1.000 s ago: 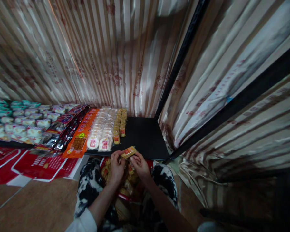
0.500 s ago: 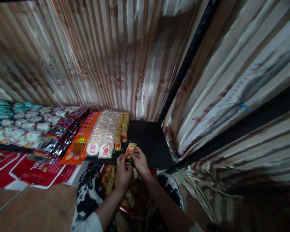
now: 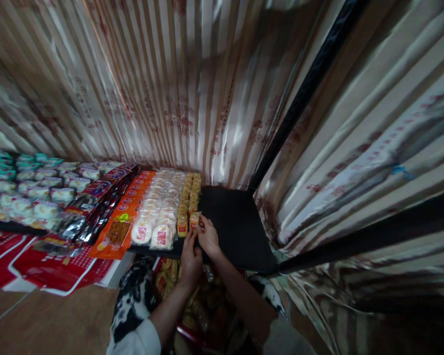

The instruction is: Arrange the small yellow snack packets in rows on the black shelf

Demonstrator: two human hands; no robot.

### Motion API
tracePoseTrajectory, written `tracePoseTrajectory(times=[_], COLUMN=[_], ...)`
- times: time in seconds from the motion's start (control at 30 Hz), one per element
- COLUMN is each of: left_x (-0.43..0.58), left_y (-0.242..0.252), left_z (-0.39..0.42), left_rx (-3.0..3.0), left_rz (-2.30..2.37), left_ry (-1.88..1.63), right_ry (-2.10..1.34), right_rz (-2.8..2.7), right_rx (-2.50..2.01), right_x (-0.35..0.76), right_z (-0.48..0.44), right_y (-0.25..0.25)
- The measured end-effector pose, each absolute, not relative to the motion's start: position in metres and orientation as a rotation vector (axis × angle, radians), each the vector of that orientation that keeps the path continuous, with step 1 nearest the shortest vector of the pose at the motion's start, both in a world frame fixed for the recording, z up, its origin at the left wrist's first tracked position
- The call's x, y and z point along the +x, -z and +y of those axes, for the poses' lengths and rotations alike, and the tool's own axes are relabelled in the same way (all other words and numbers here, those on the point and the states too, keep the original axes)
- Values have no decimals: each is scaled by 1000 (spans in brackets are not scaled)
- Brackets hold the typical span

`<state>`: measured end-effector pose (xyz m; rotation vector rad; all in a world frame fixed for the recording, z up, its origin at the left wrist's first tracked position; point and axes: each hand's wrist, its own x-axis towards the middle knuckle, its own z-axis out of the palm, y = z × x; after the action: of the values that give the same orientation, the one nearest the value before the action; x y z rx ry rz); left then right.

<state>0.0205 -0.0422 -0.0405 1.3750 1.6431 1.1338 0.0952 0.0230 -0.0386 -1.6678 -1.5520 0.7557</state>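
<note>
A small yellow wrapped snack packet [image 3: 194,219] with a red label stands at the front end of the right-hand yellow row on the black shelf. My right hand [image 3: 209,239] pinches it from the right side. The fingertips of my left hand [image 3: 191,260] are closed at its lower front edge, close to my right fingers. Just left is another row of yellow packets [image 3: 182,217]. Below my forearms, a red-edged container [image 3: 192,335] holds many more wrapped snacks, partly hidden by my arms.
Left of the yellow rows lie round white wrapped cakes [image 3: 161,236], orange snack bags [image 3: 114,231], dark shiny bags [image 3: 91,209] and white and teal packets [image 3: 46,209]. A black post [image 3: 281,133] rises at the shelf's [image 3: 237,222] back right corner. Striped sheeting [image 3: 192,88] hangs behind.
Both hands have moved forward and slightly up with the yellow packet, from the shelf's front edge to the front of the right-hand yellow row. The view has shifted slightly.
</note>
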Motion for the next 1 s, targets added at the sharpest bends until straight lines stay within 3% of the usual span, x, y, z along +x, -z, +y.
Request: tracePoseTrajectory(times=[0.33, 0.57, 1.0], left_x=[5, 1, -8], left_y=[40, 34, 47], left_z=[-31, -37, -115], left_rx=[1352, 1325, 1329], left_rz=[1604, 1569, 1578], left_ry=[-1190, -1180, -1257], right_ry=[-608, -618, -505], right_rz=[-1746, -1572, -1479], right_rx=[-1790, -1658, -1558], right_x=[90, 88, 96], right_z=[29, 27, -18], right_y=[28, 34, 27])
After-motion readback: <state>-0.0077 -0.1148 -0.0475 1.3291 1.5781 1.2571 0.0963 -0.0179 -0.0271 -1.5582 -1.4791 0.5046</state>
